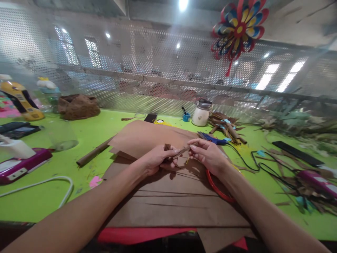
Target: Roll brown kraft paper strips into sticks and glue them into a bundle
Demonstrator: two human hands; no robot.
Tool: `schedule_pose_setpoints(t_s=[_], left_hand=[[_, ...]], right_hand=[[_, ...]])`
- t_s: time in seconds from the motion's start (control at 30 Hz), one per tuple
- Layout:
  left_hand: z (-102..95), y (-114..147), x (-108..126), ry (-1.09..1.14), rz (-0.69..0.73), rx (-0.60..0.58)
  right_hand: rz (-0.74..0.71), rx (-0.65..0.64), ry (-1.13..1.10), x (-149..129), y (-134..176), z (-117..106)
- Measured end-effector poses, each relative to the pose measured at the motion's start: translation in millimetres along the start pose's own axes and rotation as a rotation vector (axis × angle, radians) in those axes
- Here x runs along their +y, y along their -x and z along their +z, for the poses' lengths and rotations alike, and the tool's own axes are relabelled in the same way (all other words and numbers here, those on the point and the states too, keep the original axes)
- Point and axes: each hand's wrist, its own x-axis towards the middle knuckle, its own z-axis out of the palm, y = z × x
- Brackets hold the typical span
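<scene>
Forearms (86,207) over brown paper (168,211), red loop (214,188) partly behind right wrist (223,167).

Brown strip (182,151) partly covered, hanging flower (239,30) cut off at top

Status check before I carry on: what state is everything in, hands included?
Left hand: closed on brown strip
Right hand: pinching the strip's far end
Brown sheets: layered, lying down
Blue-handled tool: lying down, switch state unclear
White jar: upright, lid on
Blue pot: upright, dark stick poking out
Flower decoration: hanging
</scene>
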Motion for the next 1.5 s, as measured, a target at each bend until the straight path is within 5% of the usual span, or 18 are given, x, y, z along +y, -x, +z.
schedule_pose_setpoints(t_s=[0.5, 1.1, 1.5], left_hand=[[-0.7, -1.8, -3.3, 0.005, 0.036, 0.009], [5.9, 0.3, 0.1, -0.073, 0.013, 0.096], [-0.7, -3.3, -3.9, -0.032, 0.04, 0.022]], right_hand=[[-0.043, 0.034, 0.033, 0.4, -1.1, -1.8], [-0.14, 0.178, 0.352, 9.6, -5.4, -1.6], [-0.096, 0.173, 0.334, 6.7, -2.2, 3.4]])
